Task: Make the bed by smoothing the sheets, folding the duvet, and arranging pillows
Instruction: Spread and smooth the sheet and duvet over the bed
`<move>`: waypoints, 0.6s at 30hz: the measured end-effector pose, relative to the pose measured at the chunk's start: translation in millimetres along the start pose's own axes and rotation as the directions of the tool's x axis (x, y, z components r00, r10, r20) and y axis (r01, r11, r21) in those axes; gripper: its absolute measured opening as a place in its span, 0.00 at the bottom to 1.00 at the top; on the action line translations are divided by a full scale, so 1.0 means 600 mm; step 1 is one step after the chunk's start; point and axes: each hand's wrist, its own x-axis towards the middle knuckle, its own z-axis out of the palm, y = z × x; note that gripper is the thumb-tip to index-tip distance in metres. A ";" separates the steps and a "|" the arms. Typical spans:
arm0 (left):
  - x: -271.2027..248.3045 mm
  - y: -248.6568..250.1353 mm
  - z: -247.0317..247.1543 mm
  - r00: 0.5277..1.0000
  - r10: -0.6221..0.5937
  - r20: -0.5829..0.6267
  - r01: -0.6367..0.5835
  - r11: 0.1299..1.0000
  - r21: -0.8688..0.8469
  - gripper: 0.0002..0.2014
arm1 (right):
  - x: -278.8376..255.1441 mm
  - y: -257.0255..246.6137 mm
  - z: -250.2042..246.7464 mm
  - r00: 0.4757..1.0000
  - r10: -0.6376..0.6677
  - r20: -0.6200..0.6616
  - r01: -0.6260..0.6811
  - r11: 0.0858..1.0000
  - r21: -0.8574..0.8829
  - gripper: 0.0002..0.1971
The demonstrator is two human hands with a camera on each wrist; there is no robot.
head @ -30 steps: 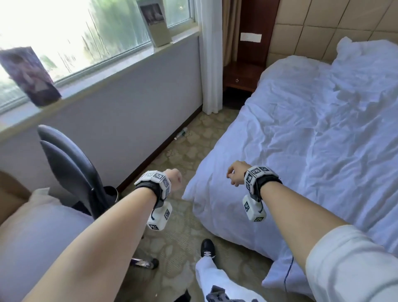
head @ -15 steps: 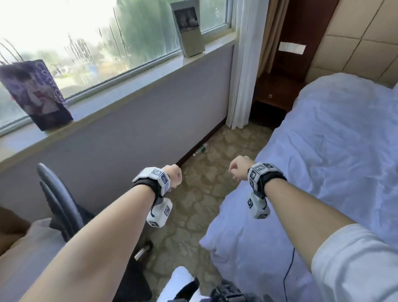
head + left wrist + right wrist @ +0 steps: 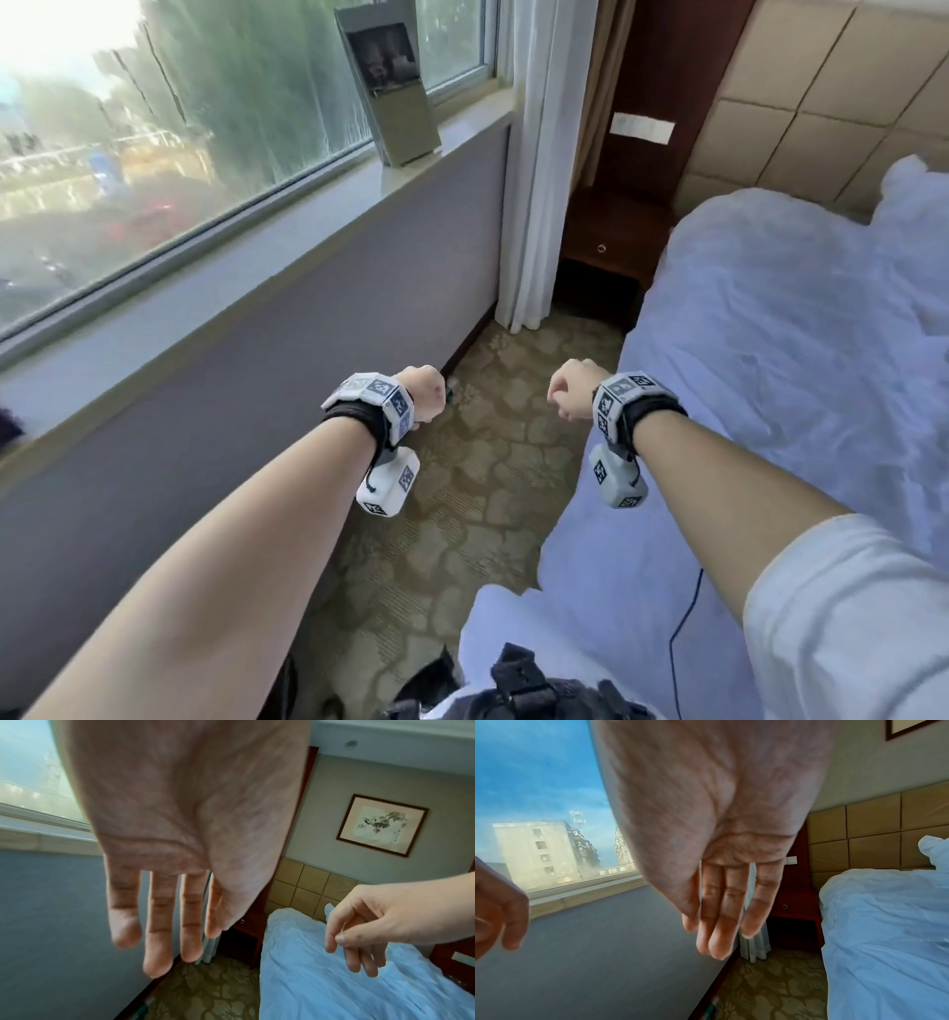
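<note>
Both forearms are reaching forward at about the same height over the strip of patterned carpet (image 3: 493, 473) between the window wall and the bed (image 3: 801, 390). The left hand (image 3: 422, 393) is hanging over the carpet near the wall's base; in the left wrist view its fingers (image 3: 158, 933) are pointing down, straight and slightly spread, released and grasping nothing. The right hand (image 3: 572, 389) is hovering just beside the bed's near edge without touching it; its fingers (image 3: 721, 914) are lying loosely extended and close together, also released, with the thumb tip meeting the forefinger in the left wrist view.

The white duvet (image 3: 770, 329) is lying rumpled across the bed, draping over the side toward the carpet, with a bunched peak of white bedding (image 3: 919, 195) against the padded headboard (image 3: 801, 118). A dark wooden nightstand (image 3: 611, 241) is standing in the corner beside a white curtain (image 3: 539, 169). A grey card stand (image 3: 393, 87) is sitting upright on the window sill.
</note>
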 end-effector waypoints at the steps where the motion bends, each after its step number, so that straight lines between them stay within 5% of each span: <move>1: 0.027 0.002 -0.006 1.000 0.009 0.013 -0.010 1.000 0.021 0.10 | 0.018 0.000 -0.005 1.000 0.010 0.005 -0.010 1.000 0.005 0.15; 5: 0.119 0.013 -0.038 0.988 -0.090 0.126 0.073 0.989 0.132 0.14 | 0.100 0.004 -0.032 0.997 0.042 0.058 -0.043 0.999 0.022 0.15; 11: 0.298 0.056 -0.137 0.998 -0.005 0.067 -0.007 0.984 0.180 0.11 | 0.233 0.064 -0.126 0.992 0.112 -0.054 -0.108 0.991 0.077 0.14; 18: 0.474 0.244 -0.228 0.982 0.158 0.108 -0.178 0.960 0.216 0.15 | 0.321 0.216 -0.255 0.951 0.267 -0.156 -0.243 0.957 0.157 0.12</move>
